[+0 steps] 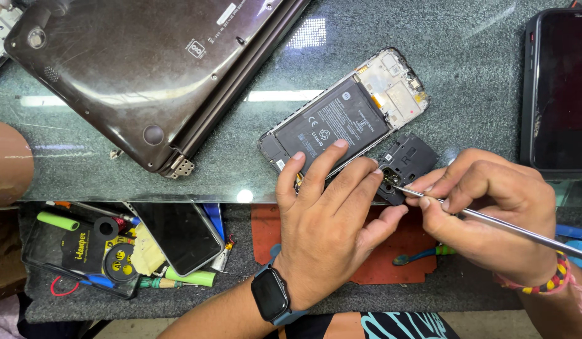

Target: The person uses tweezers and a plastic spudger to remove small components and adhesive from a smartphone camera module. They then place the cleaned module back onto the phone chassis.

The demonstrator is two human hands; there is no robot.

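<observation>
Glass counter (467, 81): opened phone (341, 116) lies diagonally, camera end up-right.

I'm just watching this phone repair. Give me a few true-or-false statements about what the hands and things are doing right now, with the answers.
1. The right hand holds a thin metal tool. True.
2. The opened phone shows its battery. True.
3. The left hand lies flat on the laptop. False: it steadies the small black cover piece beside the phone.
4. The left wrist is bare. False: it wears a smartwatch.
</observation>
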